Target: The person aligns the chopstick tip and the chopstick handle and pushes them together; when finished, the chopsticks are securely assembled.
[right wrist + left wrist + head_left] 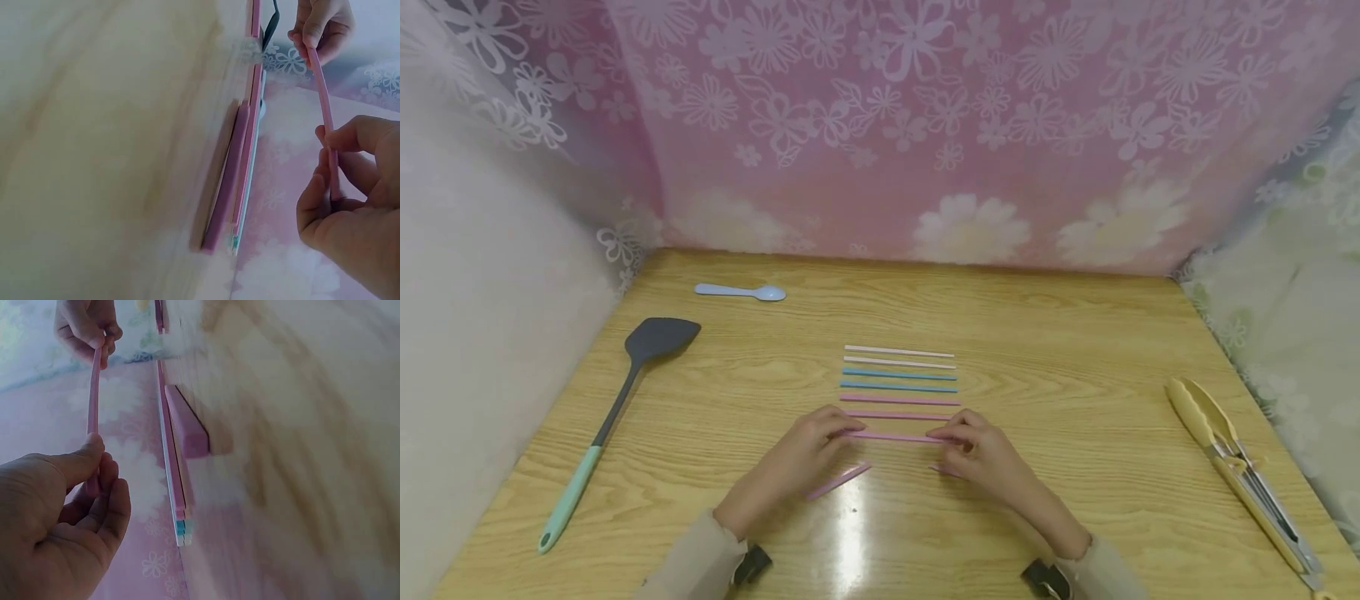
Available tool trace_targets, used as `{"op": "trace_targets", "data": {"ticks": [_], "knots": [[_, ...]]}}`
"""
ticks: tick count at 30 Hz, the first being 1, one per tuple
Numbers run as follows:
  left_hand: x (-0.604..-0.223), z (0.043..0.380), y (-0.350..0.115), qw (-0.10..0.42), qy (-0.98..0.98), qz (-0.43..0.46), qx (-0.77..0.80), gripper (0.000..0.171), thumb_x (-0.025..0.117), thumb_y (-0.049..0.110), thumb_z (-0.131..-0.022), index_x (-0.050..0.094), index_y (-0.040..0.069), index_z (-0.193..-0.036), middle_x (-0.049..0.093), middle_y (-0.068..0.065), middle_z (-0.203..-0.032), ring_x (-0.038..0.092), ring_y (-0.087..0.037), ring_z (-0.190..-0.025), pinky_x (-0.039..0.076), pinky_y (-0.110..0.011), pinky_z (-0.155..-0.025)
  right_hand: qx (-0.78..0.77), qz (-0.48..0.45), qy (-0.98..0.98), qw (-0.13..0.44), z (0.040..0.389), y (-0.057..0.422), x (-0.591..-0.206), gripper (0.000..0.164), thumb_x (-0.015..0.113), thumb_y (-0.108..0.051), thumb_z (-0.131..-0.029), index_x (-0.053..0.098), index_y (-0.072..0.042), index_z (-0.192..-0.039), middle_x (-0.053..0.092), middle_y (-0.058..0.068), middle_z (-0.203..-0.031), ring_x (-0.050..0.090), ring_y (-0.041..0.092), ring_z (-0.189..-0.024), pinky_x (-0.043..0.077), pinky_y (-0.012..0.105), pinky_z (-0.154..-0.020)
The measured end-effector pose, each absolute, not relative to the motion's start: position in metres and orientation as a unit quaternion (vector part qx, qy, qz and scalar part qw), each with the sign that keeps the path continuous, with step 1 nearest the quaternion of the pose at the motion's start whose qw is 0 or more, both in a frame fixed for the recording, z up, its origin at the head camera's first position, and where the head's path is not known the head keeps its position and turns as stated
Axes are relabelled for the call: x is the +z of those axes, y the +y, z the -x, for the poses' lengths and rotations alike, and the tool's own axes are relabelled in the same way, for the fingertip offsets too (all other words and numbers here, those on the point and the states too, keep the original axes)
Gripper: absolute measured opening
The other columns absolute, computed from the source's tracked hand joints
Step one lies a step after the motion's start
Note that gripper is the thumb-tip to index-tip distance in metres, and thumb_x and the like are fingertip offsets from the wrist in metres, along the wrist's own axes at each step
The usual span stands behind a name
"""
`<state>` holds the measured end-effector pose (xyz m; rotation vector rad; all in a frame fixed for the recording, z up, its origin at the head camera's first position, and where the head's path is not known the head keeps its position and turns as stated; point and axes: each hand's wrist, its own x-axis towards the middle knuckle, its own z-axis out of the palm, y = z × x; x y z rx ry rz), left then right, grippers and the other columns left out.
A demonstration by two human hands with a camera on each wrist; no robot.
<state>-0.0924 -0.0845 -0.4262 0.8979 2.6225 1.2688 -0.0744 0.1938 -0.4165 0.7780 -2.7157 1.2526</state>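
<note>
A thin pink stick (895, 437) is held level above the table by both hands, one at each end. My left hand (812, 442) pinches its left end between thumb and fingers, as the left wrist view also shows. At the other end, my right hand (988, 454) grips it the same way. Just beyond lies a row of parallel sticks on the table: two pink sticks (898, 400), two blue sticks (898, 387) and two white sticks (898, 351). A loose pink stick (840, 481) lies slanted by my left hand. Another pink stick (945, 472) is partly hidden under my right hand.
On the left of the wooden table (1060, 333) lies a spatula (617, 408) with a dark head and mint handle. A light blue spoon (741, 292) is at the back left. Yellow-tipped tongs (1240, 475) lie near the right edge. Flowered cloth (865, 125) hangs behind.
</note>
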Motion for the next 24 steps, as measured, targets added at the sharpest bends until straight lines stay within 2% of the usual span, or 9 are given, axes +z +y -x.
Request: {"op": "trace_targets", "data": {"ticks": [6, 12, 24], "knots": [[-0.428, 0.098, -0.087, 0.042, 0.864, -0.292, 0.408, 0.021, 0.06, 0.004, -0.091, 0.067, 0.002, -0.111, 0.065, -0.006, -0.103, 0.062, -0.018, -0.093, 0.053, -0.025, -0.081, 0.388, -0.238, -0.89, 0.033, 0.083, 0.197, -0.421, 0.025, 0.064, 0.012, -0.075, 0.073, -0.004, -0.093, 0.063, -0.003, -0.083, 0.055, 0.008, -0.074, 0.051, 0.022, -0.065], [-0.43, 0.106, -0.085, 0.025, 0.863, -0.311, 0.398, 0.018, 0.063, 0.002, -0.089, 0.069, -0.001, -0.105, 0.066, -0.006, -0.093, 0.06, -0.016, -0.085, 0.052, -0.024, -0.075, 0.376, -0.229, -0.898, 0.014, 0.09, 0.198, -0.425, 0.018, 0.067, 0.009, -0.079, 0.073, -0.003, -0.092, 0.067, 0.002, -0.087, 0.06, 0.015, -0.078, 0.054, 0.023, -0.07], [-0.437, 0.118, -0.079, 0.066, 0.883, -0.302, 0.353, 0.017, 0.063, 0.007, -0.09, 0.07, 0.002, -0.105, 0.068, -0.005, -0.098, 0.06, -0.02, -0.094, 0.051, -0.034, -0.084, 0.355, -0.215, -0.91, -0.028, 0.099, 0.198, -0.432, 0.012, 0.068, 0.004, -0.082, 0.072, -0.002, -0.092, 0.066, 0.003, -0.087, 0.06, 0.017, -0.081, 0.054, 0.022, -0.071]]}}
